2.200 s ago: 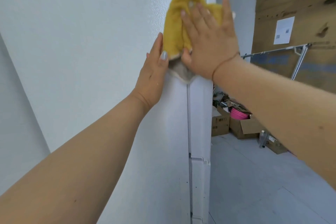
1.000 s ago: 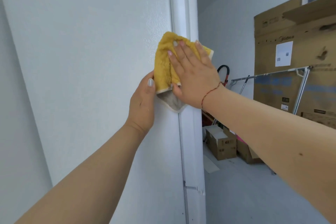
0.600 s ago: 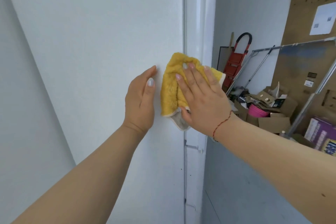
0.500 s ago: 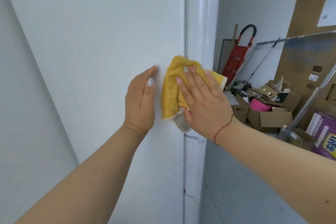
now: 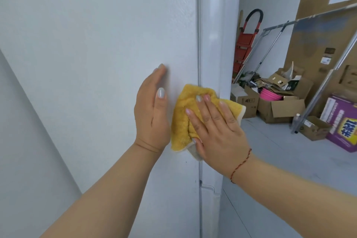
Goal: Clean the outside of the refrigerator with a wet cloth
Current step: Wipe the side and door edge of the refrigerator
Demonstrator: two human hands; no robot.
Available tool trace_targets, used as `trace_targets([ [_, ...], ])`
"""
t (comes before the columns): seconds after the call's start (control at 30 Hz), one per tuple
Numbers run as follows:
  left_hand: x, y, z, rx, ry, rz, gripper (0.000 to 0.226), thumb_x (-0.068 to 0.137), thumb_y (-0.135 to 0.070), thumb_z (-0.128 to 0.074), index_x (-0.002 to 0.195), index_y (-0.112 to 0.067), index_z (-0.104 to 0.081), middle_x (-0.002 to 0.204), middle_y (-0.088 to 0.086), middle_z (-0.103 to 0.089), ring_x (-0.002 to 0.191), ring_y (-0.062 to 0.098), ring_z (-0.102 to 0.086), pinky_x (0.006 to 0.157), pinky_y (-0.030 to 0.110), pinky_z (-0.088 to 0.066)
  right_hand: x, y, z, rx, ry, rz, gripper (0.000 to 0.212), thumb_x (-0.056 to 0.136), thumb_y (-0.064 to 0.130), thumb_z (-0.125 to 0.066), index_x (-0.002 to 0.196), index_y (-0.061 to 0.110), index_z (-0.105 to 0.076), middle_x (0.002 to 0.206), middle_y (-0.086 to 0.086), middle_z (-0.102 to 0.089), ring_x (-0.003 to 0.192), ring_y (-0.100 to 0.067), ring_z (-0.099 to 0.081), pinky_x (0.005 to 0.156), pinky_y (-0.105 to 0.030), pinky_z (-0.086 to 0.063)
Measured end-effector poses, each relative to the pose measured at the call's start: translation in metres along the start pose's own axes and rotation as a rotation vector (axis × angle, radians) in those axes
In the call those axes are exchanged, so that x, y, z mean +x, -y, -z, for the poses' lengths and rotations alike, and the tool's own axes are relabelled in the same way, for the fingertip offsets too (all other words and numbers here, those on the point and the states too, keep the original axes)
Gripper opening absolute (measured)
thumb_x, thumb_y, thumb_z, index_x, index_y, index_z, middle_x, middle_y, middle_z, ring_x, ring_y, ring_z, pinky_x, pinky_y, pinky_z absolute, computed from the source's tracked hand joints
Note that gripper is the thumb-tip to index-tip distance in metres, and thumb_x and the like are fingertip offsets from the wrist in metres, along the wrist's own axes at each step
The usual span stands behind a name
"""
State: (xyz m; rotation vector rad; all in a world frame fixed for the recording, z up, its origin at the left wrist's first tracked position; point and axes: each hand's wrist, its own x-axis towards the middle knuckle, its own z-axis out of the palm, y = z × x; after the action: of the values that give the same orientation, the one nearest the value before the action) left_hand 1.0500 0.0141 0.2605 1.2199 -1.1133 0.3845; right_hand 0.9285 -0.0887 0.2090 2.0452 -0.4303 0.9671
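Observation:
The white refrigerator's side panel [image 5: 96, 54] fills the left and middle of the head view, with its front edge strip [image 5: 212, 44] running down beside it. A folded yellow cloth [image 5: 183, 120] lies flat against the panel near that edge. My right hand [image 5: 216, 129] presses the cloth onto the surface with straight, spread fingers, covering its right half. My left hand [image 5: 152, 110] rests flat on the bare panel just left of the cloth, fingers pointing up.
A grey wall [image 5: 29, 150] meets the refrigerator at the lower left. On the right floor stand cardboard boxes [image 5: 278, 106], a purple box [image 5: 342, 121], a metal rack [image 5: 318, 87], a red hand truck [image 5: 245, 44] and tall cardboard sheets [image 5: 324, 25].
My right hand has slid the cloth down the panel along the front edge. My left hand followed it downward and now lies flat beside the cloth instead of touching its lower corner.

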Motion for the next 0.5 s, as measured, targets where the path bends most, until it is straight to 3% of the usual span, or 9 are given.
trace_targets([
  [0.2,-0.038,0.035,-0.002,-0.039,-0.02,-0.073,0.048,0.099,-0.035,-0.026,0.138,-0.017,-0.046,0.145,-0.001,-0.048,0.138,0.009,-0.04,0.115,0.033,-0.031,-0.063,0.057,-0.039,0.027,0.007,0.103,0.054,0.095,0.029,-0.031,0.146,0.015,-0.037,0.154,-0.014,-0.028,0.142,-0.031,-0.025,0.116,-0.047,-0.015],
  [0.3,-0.055,0.049,-0.005,-0.039,-0.005,-0.112,0.048,0.099,-0.032,-0.025,0.139,-0.014,-0.045,0.146,0.003,-0.048,0.139,0.014,-0.039,0.116,0.045,-0.03,-0.1,0.079,-0.057,0.036,0.04,0.128,0.056,0.092,0.031,-0.038,0.146,0.015,-0.037,0.154,-0.013,-0.027,0.142,-0.032,-0.024,0.117,-0.048,-0.013],
  [0.37,-0.075,0.067,-0.012,-0.021,0.024,-0.152,0.049,0.102,-0.037,-0.025,0.139,-0.013,-0.044,0.146,0.003,-0.047,0.14,0.016,-0.038,0.115,0.052,-0.028,-0.124,0.093,-0.07,0.03,0.073,0.131,0.054,0.094,0.03,-0.033,0.146,0.014,-0.036,0.154,-0.013,-0.023,0.143,-0.033,-0.021,0.117,-0.047,-0.012],
  [0.5,-0.113,0.093,-0.025,0.02,0.051,-0.182,0.064,0.102,-0.052,-0.017,0.14,-0.009,-0.045,0.147,0.002,-0.047,0.141,0.011,-0.036,0.118,0.047,-0.021,-0.152,0.109,-0.084,0.026,0.079,0.079,0.056,0.095,0.03,-0.026,0.147,0.01,-0.033,0.156,-0.019,-0.019,0.144,-0.035,-0.018,0.118,-0.046,-0.012],
])
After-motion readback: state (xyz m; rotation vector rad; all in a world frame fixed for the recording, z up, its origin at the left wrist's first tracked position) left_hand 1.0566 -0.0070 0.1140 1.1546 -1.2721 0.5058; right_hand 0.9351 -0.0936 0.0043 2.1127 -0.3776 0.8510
